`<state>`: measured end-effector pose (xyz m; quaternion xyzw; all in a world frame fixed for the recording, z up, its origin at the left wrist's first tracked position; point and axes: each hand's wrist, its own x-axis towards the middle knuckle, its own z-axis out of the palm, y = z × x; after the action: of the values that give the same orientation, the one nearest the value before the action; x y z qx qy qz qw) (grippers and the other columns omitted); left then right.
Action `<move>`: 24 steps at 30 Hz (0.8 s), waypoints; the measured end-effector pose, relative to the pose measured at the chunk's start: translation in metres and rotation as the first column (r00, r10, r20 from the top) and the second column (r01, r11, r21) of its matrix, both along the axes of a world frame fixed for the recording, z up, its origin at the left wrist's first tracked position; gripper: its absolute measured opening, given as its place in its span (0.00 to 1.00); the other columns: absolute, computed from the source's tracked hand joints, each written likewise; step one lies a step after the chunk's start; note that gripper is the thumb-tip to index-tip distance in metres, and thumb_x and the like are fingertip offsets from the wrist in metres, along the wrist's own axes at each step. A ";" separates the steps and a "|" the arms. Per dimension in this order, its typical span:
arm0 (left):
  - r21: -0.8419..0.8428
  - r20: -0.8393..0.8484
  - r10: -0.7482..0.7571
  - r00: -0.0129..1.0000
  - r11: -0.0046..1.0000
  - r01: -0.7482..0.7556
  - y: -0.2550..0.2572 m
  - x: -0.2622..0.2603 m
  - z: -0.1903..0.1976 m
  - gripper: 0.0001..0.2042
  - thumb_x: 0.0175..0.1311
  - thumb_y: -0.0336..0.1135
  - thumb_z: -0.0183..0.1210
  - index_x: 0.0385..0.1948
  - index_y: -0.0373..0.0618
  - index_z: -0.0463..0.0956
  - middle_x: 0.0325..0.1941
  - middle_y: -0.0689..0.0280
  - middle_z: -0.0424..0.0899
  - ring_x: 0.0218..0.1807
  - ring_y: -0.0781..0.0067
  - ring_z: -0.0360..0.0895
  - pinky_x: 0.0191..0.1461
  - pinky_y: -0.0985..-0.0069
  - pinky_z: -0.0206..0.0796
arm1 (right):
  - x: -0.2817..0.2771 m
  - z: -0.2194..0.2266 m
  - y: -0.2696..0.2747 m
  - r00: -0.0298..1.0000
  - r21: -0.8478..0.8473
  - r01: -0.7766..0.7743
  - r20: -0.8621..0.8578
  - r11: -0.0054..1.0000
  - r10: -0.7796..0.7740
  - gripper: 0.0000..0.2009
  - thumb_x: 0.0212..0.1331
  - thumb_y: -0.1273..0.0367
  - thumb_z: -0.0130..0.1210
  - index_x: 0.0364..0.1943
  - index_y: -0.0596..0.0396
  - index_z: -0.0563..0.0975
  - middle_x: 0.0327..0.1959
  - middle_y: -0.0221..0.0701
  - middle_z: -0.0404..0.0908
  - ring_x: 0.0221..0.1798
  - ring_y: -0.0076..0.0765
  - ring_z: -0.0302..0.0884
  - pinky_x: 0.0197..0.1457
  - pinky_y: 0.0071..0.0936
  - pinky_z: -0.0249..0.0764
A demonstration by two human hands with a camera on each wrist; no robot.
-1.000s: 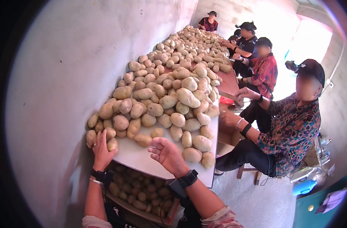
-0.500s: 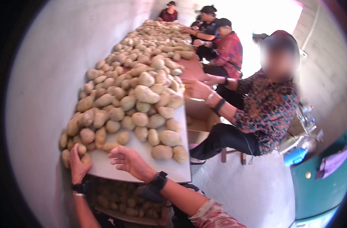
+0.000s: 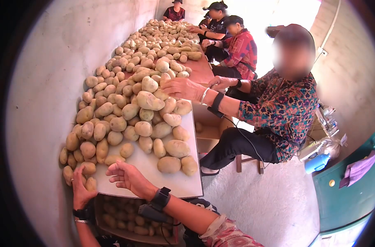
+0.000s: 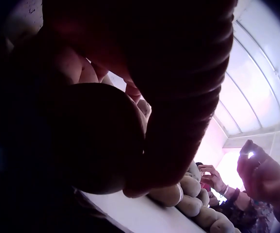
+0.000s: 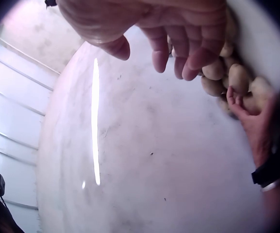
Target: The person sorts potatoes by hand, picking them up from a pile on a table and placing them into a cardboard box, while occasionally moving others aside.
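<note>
At the near left corner of the white tabletop, my left hand holds a potato, its thumb in front and its fingers on the far side. The left wrist view shows this potato dark and close, the thumb curved along it. More potatoes crowd against those fingers. My right hand hovers over the near part of the tabletop, empty, fingers loosely bent. One small potato lies just beyond its fingertips. In the right wrist view the palm and fingers hang free.
A long heap of potatoes runs down the table beside the left wall. Below the near edge stands a box of potatoes. A person in a patterned shirt sits at the right, one hand on the heap. Several others sit farther along.
The head view has swung right, so table and heap sit farther left. My hands keep much the same places over the table. The neighbour's hand has reached onto the heap.
</note>
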<state>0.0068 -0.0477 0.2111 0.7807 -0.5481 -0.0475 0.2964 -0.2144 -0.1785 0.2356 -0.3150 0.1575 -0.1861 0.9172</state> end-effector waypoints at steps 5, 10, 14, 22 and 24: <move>0.040 0.000 -0.036 0.999 0.999 0.036 -0.001 -0.003 0.004 0.46 0.27 0.32 0.64 0.63 0.44 0.57 0.61 0.55 0.65 0.65 0.53 0.59 0.70 0.63 0.48 | 0.000 -0.002 0.000 1.000 0.011 0.010 0.003 1.000 -0.010 0.17 0.68 0.52 0.39 0.42 0.48 0.73 0.43 0.25 0.77 0.41 0.21 0.74 0.42 0.21 0.70; 0.062 0.084 -0.001 0.996 0.998 -0.004 -0.004 -0.001 -0.007 0.46 0.28 0.32 0.62 0.63 0.44 0.58 0.59 0.53 0.66 0.63 0.51 0.60 0.69 0.60 0.48 | -0.003 -0.001 0.001 1.000 0.007 -0.005 0.012 1.000 0.005 0.18 0.68 0.52 0.39 0.42 0.49 0.73 0.43 0.26 0.77 0.41 0.21 0.74 0.42 0.21 0.70; 0.075 0.069 -0.012 0.998 0.997 0.007 -0.007 -0.003 -0.003 0.46 0.28 0.32 0.62 0.63 0.44 0.58 0.58 0.53 0.68 0.63 0.51 0.60 0.69 0.60 0.47 | -0.006 -0.003 -0.001 1.000 -0.012 0.000 0.026 1.000 0.000 0.18 0.68 0.51 0.39 0.42 0.49 0.72 0.43 0.25 0.77 0.42 0.21 0.74 0.42 0.20 0.69; 0.113 0.057 -0.042 0.997 0.993 0.036 -0.011 0.003 -0.001 0.47 0.24 0.32 0.64 0.62 0.45 0.59 0.57 0.54 0.69 0.61 0.49 0.61 0.68 0.61 0.50 | -0.017 0.001 -0.005 1.000 -0.039 -0.003 -0.010 0.999 0.003 0.18 0.69 0.51 0.37 0.42 0.48 0.72 0.43 0.24 0.76 0.41 0.20 0.73 0.42 0.19 0.68; 0.110 0.091 -0.047 0.995 0.993 0.037 -0.011 0.001 -0.001 0.46 0.23 0.33 0.64 0.61 0.44 0.61 0.56 0.54 0.70 0.59 0.50 0.62 0.67 0.62 0.52 | -0.019 -0.001 -0.006 1.000 -0.030 -0.002 0.003 1.000 0.002 0.18 0.69 0.51 0.37 0.42 0.48 0.72 0.42 0.24 0.76 0.41 0.20 0.73 0.42 0.19 0.68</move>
<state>0.0079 -0.0584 0.2105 0.7852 -0.5743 -0.0469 0.2267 -0.2336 -0.1841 0.2349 -0.3284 0.1529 -0.1878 0.9129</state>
